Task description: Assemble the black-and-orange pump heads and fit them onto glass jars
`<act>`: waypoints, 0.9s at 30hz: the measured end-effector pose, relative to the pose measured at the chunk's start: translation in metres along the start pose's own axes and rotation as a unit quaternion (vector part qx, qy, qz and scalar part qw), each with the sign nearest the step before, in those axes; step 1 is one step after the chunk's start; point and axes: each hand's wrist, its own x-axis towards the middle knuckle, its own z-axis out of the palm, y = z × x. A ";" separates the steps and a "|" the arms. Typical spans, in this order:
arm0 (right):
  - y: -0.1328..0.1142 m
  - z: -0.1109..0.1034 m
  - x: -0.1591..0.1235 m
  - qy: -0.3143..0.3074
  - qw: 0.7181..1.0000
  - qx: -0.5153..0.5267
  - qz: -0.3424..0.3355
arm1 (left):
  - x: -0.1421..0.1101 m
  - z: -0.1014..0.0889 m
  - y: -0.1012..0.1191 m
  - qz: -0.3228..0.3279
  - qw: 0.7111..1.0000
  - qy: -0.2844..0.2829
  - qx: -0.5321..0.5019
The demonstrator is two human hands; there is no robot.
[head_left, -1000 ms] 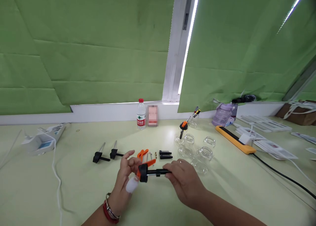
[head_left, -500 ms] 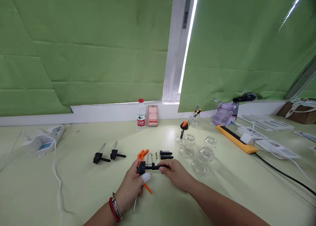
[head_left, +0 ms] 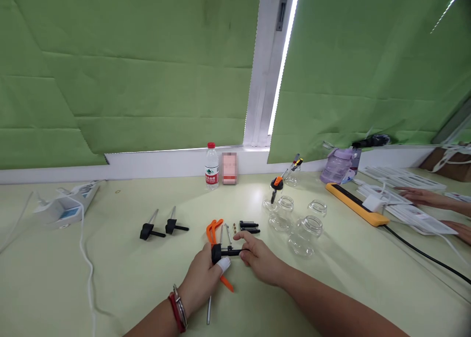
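Observation:
My left hand (head_left: 203,279), with a white wrap on one fingertip and bracelets at the wrist, grips a black and orange clamp-like tool (head_left: 222,252) low over the table; an orange lever and a metal rod stick out below the hand. My right hand (head_left: 258,259) pinches the tool's black bar on its right end. Just beyond lie an orange handle piece (head_left: 212,229), thin metal pins (head_left: 225,231) and two small black parts (head_left: 249,226).
Two black tools with metal rods (head_left: 163,227) lie to the left. Clear glass jars (head_left: 301,224) stand right of my hands. A water bottle (head_left: 211,166) stands at the wall. An orange-edged power strip (head_left: 355,204) and cable run right. Another person's hands (head_left: 432,199) rest at far right.
Both hands lowered the tool toward the table and moved slightly away from me. My left hand shifted from an open-fingered hold to a fuller grip. Another person's hands appeared at the far right.

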 end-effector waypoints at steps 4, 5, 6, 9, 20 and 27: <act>-0.004 0.008 0.005 0.006 0.999 -0.031 0.010 | 0.000 -0.001 0.004 -0.005 1.000 0.007 0.028; -0.005 0.010 0.006 0.010 0.999 -0.041 0.011 | 0.001 -0.002 0.003 -0.005 0.999 0.010 0.030; -0.005 0.011 0.007 0.012 0.999 -0.052 0.009 | 0.001 -0.002 0.003 -0.004 0.999 0.013 0.032; -0.006 0.013 0.008 0.012 0.997 -0.077 0.007 | 0.001 -0.002 0.000 0.000 0.999 0.018 0.036; -0.002 0.011 0.009 0.014 0.997 -0.071 0.009 | 0.003 -0.001 -0.002 -0.006 0.999 0.016 0.038; -0.002 0.010 0.012 0.002 0.998 -0.067 0.015 | 0.005 -0.003 -0.003 -0.008 0.999 0.012 0.047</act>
